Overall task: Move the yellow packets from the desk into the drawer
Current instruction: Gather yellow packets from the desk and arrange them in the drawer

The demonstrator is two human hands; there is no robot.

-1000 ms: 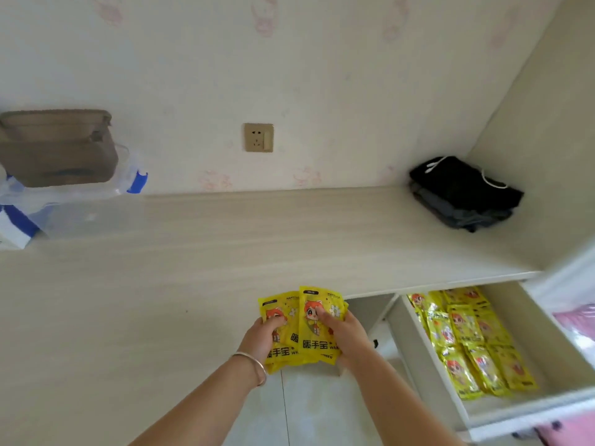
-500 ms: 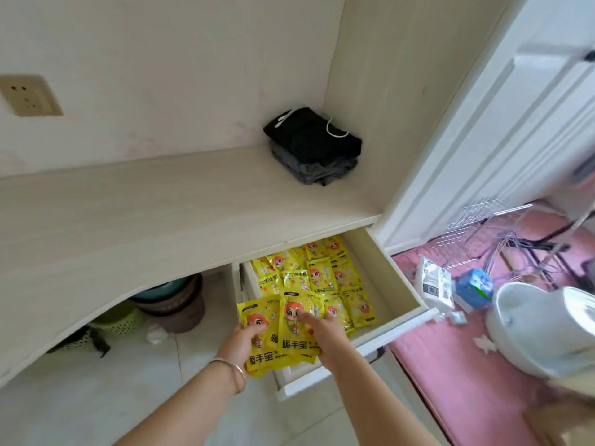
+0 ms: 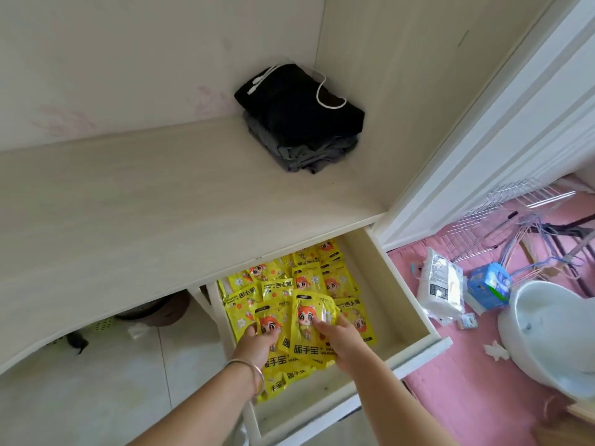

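Note:
Both hands hold a fanned bunch of yellow packets (image 3: 304,329) with a cartoon face, low over the open drawer (image 3: 410,304). My left hand (image 3: 256,341), with a bracelet on the wrist, grips the left packets. My right hand (image 3: 338,339) grips the right ones, thumb on top. Several more yellow packets (image 3: 325,272) lie inside the drawer, filling its left and back part. The pale wooden desk (image 3: 145,201) above the drawer shows no yellow packets in view.
Folded black and grey clothes (image 3: 302,120) with a white cord sit in the desk's back corner. Right of the drawer, on a pink mat, lie a white pack (image 3: 439,288), a blue box (image 3: 489,284), a white basin (image 3: 553,336) and wire hangers (image 3: 521,217). Baskets stand under the desk.
The held packets have gone from the desk's front edge across to the right and down into the drawer. My view has swung right and closer to the drawer.

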